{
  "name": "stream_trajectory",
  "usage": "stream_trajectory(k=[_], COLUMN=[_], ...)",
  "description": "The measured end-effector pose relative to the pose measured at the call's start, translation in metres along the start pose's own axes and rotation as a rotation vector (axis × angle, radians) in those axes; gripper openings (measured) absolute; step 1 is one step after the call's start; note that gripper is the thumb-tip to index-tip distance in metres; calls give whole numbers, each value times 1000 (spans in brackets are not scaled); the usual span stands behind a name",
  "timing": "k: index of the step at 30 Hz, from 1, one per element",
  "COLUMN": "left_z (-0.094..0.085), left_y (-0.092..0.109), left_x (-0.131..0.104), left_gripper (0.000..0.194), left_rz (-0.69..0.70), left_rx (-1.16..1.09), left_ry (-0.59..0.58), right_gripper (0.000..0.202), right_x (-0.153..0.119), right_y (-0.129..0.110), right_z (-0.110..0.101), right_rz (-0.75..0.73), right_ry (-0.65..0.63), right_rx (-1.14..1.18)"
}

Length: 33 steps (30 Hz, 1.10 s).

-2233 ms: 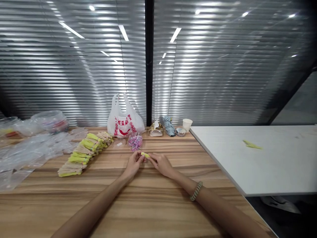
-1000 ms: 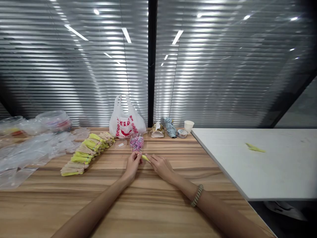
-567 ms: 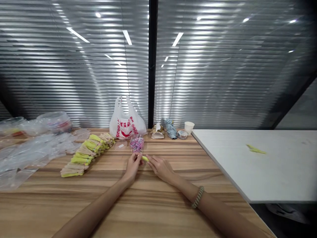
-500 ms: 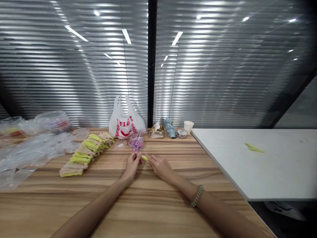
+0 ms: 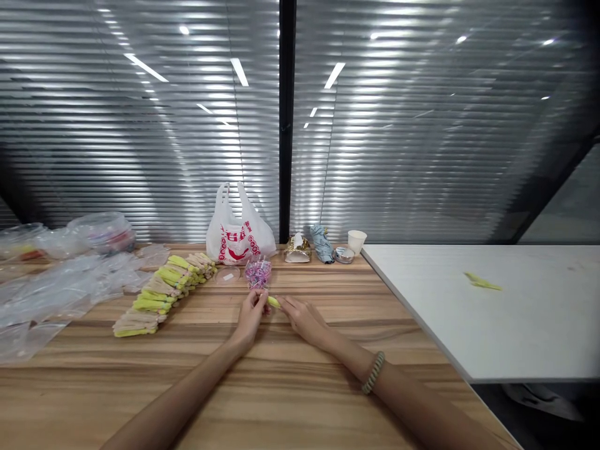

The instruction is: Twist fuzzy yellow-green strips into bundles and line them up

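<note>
Between my two hands, low over the wooden table, is a small yellow soft-looking piece; its exact kind is too small to make out. My left hand pinches its left end between thumb and fingers. My right hand has its fingers closed at the other end, the fingertips touching it. Just beyond the left hand stands a clear tub of small pink and purple pieces. To the left lies a long row of yellow and beige bundles, stacked against one another.
A round clear lid lies beside the tub. Behind are a white plastic bag, a gold tissue pack, a blue crumpled packet, a tape roll and a paper cup. Clear plastic bags cover the left side.
Both hands stay at the yellow piece, with only a slight shift of the right fingers. The whole view has moved down a little in the picture.
</note>
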<state>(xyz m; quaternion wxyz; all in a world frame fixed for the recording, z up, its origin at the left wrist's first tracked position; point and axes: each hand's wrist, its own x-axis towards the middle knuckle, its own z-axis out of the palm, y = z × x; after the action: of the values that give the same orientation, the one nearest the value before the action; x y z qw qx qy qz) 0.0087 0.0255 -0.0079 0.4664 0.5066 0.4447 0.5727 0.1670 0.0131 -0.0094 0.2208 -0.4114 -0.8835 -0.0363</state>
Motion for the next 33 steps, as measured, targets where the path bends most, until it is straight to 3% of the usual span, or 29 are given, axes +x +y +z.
stream_trajectory(k=[17,25,33], left_z=[3,3,3], left_y=[4,10,10], left_x=[-2,-4,-4], left_gripper=[31,41,28], left_rz=[1,-18,0], left_rx=[-7,-41,14], left_ry=[7,-19,-64], right_gripper=[28,38,40], right_x=[1,-1,-1], right_y=[1,1,0], right_z=[4,1,1], right_rz=[-54,-19,2], right_ry=[69,88,84], right_rx=[25,56,2])
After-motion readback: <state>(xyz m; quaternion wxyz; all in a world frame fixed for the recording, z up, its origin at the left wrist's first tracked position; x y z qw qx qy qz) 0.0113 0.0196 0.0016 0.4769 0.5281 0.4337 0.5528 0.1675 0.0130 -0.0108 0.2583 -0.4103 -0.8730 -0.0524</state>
